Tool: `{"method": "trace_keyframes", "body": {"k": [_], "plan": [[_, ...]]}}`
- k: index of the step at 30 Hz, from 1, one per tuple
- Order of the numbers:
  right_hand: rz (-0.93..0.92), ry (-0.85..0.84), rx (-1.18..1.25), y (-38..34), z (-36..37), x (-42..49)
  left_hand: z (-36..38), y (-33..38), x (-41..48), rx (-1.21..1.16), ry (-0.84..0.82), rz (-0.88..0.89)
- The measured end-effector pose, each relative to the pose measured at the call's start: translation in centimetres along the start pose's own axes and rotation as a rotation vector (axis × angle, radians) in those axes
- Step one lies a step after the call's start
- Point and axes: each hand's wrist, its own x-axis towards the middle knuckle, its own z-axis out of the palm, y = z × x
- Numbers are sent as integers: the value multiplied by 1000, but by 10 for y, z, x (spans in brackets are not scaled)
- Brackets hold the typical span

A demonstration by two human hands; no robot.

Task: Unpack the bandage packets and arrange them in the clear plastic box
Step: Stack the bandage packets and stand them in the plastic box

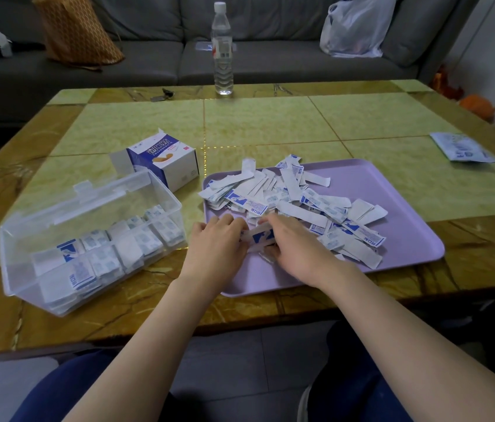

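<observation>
**Finding: task part done.**

**Tray.** The tray (pixel 392 184) carries a loose heap of packets (pixel 301 202) across its left and middle. Its right side and near edge lie bare.

**Box.** The box (pixel 12 257) stands just left of the tray with its lid thrown back. It already holds two rows of packets stood on edge, running most of its length. How much room is left cannot be told through the blurred wall.

**Hands.** Both work at the near left of the tray, on the heap's near edge.
- The left hand (pixel 219 239) has its fingers curled and grips one end of a small bundle (pixel 260 236) of packets.
- The right hand (pixel 292 245) closes over the other end, fingers bent round it.
- The bundle sits low over the tray. Whether it touches the tray cannot be told.

**Other items.**
- An opened carton (pixel 164 161) stands just beyond the tray's far left corner. Its contents are not visible.
- A flat printed sachet (pixel 462 147) lies well right of the tray.
- A bottle (pixel 222 50) stands far beyond the tray.

**Judgement.** Unpacking looks largely finished. Arranging is about midway: the bundle in hand is being squared for the box, and most of the heap remains to be gathered and moved left.
</observation>
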Motion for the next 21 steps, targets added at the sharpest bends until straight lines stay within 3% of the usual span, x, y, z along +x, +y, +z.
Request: {"method": "trace_keyframes", "body": {"k": [2,7,10,13,17,21], "plan": [[-1,-29,-14,0,2,0,-1,0,0,73,-33,9],[-52,84,42,-4,1,-1,-7,3,-3,46,-80,11],[40,41,-71,-2,5,-2,-7,4,-5,57,-86,19],[130,85,72,-3,7,-1,-9,3,-4,33,-29,-6],[56,121,291,-9,10,0,-5,2,-5,86,-23,7],[-46,-5,270,-11,15,-2,2,2,-9,195,-67,23]]}}
